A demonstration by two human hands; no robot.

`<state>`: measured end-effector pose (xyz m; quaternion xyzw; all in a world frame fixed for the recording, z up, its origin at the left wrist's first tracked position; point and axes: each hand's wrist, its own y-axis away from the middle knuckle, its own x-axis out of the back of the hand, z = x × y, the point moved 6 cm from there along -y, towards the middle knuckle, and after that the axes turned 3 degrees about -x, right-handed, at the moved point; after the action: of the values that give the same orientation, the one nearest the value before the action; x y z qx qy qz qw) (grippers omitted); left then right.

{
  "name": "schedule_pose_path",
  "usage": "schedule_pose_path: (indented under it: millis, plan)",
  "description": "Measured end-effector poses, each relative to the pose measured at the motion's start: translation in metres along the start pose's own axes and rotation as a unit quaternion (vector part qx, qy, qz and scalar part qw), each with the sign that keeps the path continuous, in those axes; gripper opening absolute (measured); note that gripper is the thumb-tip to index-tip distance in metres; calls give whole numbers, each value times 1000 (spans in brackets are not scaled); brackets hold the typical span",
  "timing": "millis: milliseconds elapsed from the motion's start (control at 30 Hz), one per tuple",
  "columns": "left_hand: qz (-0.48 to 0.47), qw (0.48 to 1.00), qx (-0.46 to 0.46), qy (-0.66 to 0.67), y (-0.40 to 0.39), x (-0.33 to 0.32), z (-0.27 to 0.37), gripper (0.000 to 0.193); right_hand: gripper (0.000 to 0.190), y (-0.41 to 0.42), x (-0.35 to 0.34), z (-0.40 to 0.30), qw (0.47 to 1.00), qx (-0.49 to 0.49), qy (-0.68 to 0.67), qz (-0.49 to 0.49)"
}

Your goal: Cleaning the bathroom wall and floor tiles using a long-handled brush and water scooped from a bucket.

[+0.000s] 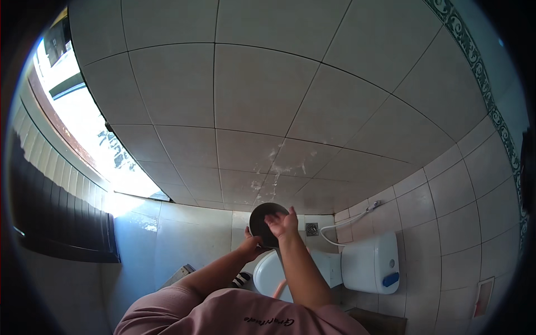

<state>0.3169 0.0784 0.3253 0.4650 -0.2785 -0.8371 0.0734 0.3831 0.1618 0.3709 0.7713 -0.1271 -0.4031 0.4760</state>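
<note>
A dark round pan (pixel 258 217), its handle running back towards me, is held out in front of me near the tiled wall. My left hand (pixel 250 247) grips its near left rim. Over the inside of the pan, my right hand (pixel 284 226) is spread with its fingers apart and nothing seen in it. Whether the fingers touch the pan's surface, I cannot tell. Whitish wet splashes (pixel 281 168) mark the wall tiles just beyond the pan. Below my right forearm is a white toilet (pixel 266 274), partly covered by the arm.
The toilet cistern (pixel 368 264) with a blue button stands at right. A white hose (pixel 331 234) runs to a sprayer on the wall. A floor drain (pixel 311 229) lies near the wall. At left, a dark door (pixel 63 217) stands beside a bright doorway (pixel 90 130). A striped slipper (pixel 241 279) shows below.
</note>
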Motion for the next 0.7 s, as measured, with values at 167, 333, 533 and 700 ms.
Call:
schedule_pose_path:
  millis: [167, 333, 533, 700]
  plan:
    - [35, 999, 14, -2, -3, 31, -5, 94, 57, -30, 34, 39, 999, 48, -6, 10]
    - [47, 997, -39, 56, 10, 29, 19, 97, 55, 40, -90, 3, 933, 35, -140, -329]
    - [48, 995, -69, 58, 14, 45, 35, 96, 69, -8, -41, 51, 999, -33, 40, -11]
    - [70, 995, -45, 59, 27, 43, 39, 94, 57, -38, -2, 84, 993, 40, 111, 21]
